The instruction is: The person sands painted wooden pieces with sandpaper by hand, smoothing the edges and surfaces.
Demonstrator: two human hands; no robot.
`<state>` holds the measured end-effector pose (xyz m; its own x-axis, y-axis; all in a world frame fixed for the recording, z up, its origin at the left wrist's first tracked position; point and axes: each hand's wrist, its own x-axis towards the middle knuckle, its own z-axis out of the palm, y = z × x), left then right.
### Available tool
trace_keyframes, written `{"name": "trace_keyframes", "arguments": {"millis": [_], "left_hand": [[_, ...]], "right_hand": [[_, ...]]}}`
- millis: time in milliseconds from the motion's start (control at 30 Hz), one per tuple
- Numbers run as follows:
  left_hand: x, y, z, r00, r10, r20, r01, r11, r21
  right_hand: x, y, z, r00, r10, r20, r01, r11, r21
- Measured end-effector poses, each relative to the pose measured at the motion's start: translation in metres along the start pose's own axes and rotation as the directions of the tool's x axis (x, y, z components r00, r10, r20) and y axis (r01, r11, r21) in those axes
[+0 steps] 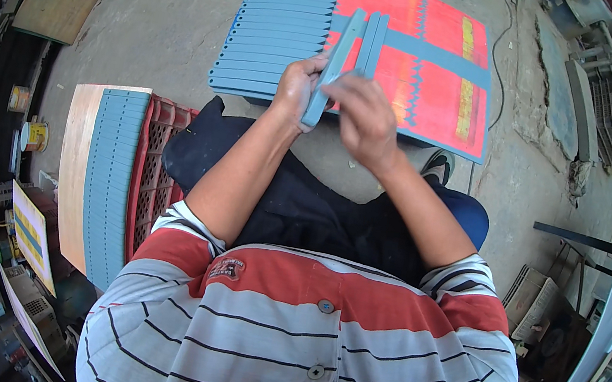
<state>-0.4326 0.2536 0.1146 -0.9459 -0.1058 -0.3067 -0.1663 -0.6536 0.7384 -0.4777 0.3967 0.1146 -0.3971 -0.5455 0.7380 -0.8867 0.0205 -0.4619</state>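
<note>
A long, narrow blue-grey slat [345,48] stands at a slant over the near edge of a pink-and-blue board. My left hand [297,87] is closed round its lower half. Beside that lower part is my right hand [369,118], its fingers bent toward the slat but smeared by motion, so I cannot tell whether they grip anything. Another one or two slats [373,44] lie on the pink board [445,93], just right of the held one. Many similar slats with pointed ends and dark holes [276,38] lie in a row across the board's left side.
At my left, a row of blue-grey slats with holes [111,171] lies on a wooden board [77,159], over a red plastic crate [162,143]. A yellow bucket [34,137] stands farther left. A dark cable [505,63] runs along the concrete floor past the pink board.
</note>
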Motion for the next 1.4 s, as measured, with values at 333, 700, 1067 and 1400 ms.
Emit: {"name": "trace_keyframes", "arguments": {"millis": [333, 700, 1067, 1400], "left_hand": [[0.001, 0.001, -0.001, 0.978, 0.083, -0.191, -0.102, 0.990, -0.093], [0.004, -0.001, -0.003, 0.972, 0.086, -0.217, -0.119, 0.982, -0.146], [0.001, -0.003, 0.007, 0.977, 0.110, -0.182, -0.144, 0.973, -0.182], [0.000, -0.001, 0.010, 0.963, 0.116, -0.242, -0.151, 0.980, -0.129]], "right_hand": [[-0.009, -0.018, 0.001, 0.996, -0.046, 0.082, 0.036, 0.992, 0.122], [-0.008, -0.008, 0.001, 0.996, -0.062, 0.062, 0.055, 0.992, 0.110], [-0.004, -0.005, -0.003, 0.997, -0.018, 0.069, 0.013, 0.998, 0.068], [-0.008, -0.016, -0.002, 0.997, -0.040, 0.065, 0.033, 0.994, 0.100]]}}
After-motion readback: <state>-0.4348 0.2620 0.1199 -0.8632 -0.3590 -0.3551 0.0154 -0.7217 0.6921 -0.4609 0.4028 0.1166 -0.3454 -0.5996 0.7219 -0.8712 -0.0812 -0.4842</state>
